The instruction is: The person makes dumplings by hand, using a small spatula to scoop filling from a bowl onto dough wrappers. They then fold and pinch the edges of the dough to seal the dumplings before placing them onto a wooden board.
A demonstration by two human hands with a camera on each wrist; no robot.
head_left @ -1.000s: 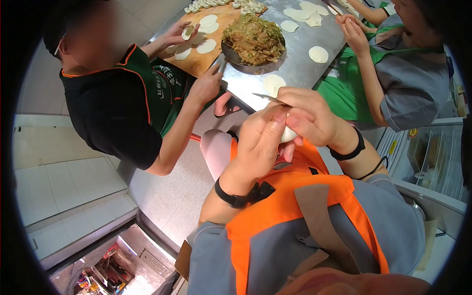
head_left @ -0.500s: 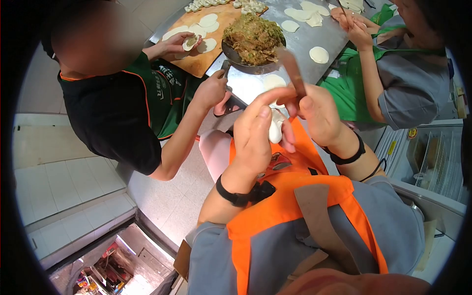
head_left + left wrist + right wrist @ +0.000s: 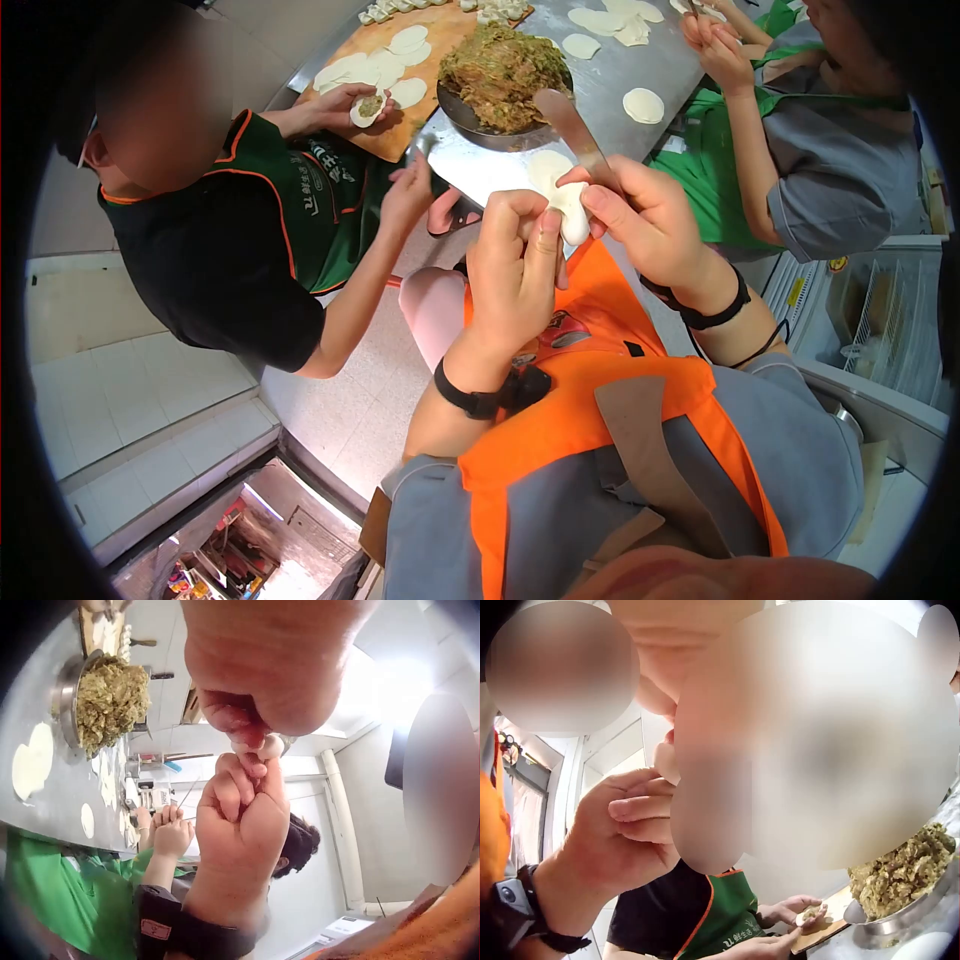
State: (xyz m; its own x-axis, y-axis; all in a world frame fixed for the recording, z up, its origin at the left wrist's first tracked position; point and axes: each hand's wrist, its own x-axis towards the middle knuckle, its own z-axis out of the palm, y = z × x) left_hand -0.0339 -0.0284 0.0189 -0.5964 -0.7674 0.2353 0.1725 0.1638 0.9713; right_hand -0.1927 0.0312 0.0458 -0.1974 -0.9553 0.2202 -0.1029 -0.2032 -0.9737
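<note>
A white dough dumpling (image 3: 574, 220) is held between both hands in front of the orange apron. My left hand (image 3: 512, 270) pinches its left side with thumb and curled fingers. On the other side, my right hand (image 3: 660, 228) pinches the dough edge with thumb and finger. That same hand keeps a flat filling spatula (image 3: 572, 122) in its grip, the blade pointing up and left. In the left wrist view the dumpling (image 3: 271, 747) shows between the fingertips of both hands; in the right wrist view blur hides much of the right hand.
Beyond the hands, a metal bowl (image 3: 462, 118) heaped with green-brown filling (image 3: 505, 72) stands on the steel table (image 3: 600, 95). Round wrappers (image 3: 546, 168) lie near its front edge. A person in a dark green apron (image 3: 290, 200) works at left by a wooden board (image 3: 385, 145); another person in green (image 3: 720, 170) is at right.
The spatula has swung from pointing left to upright. The dumpling, earlier mostly covered by the hands, now shows between the fingertips. At left, the other person's spatula hand has moved toward their body.
</note>
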